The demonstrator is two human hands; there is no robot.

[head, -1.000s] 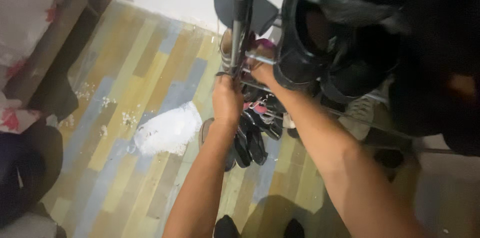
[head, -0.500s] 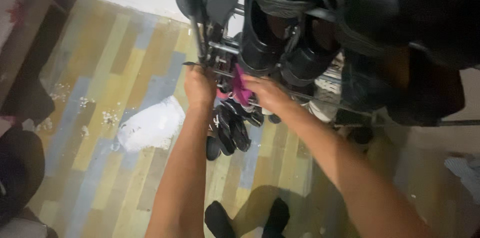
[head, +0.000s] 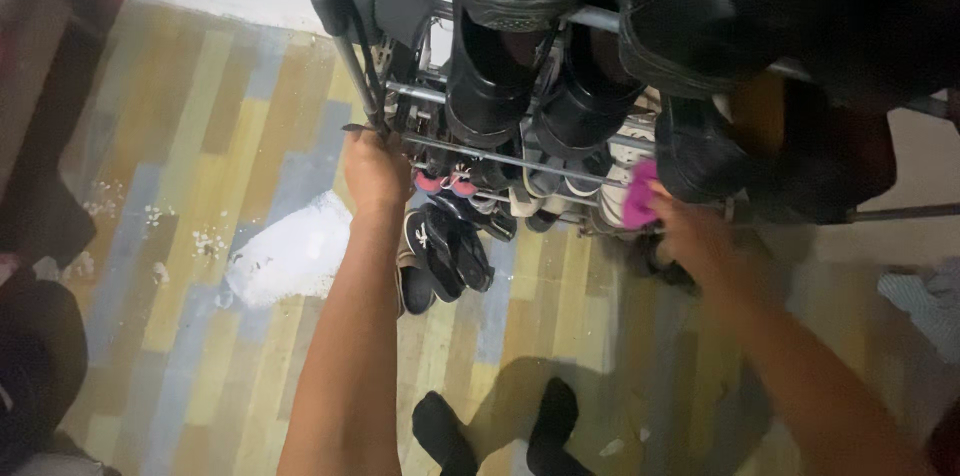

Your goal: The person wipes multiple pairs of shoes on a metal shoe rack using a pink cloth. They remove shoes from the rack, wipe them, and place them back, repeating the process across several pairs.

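A grey metal shoe rack (head: 520, 164) full of black shoes stands in front of me. My left hand (head: 374, 168) is closed around the rack's left end, where the upright post meets a low rail. My right hand (head: 682, 226) holds a pink cloth (head: 638, 194) against the low rail further right, just below a black shoe (head: 700, 151). More black shoes (head: 500, 76) sit on the upper rails. Black sandals (head: 445, 251) lie on the floor under the rack between my arms.
A white patch of powder or debris (head: 292, 254) and small white crumbs lie on the striped plank floor to the left. My feet in black socks (head: 495, 431) show at the bottom. A dark piece of furniture (head: 40, 136) stands far left, light cloth (head: 925, 301) at right.
My right hand has slid the pink cloth rightward along the low rail, away from my left hand. The left hand keeps its hold on the rack's left end. The view shifted left.
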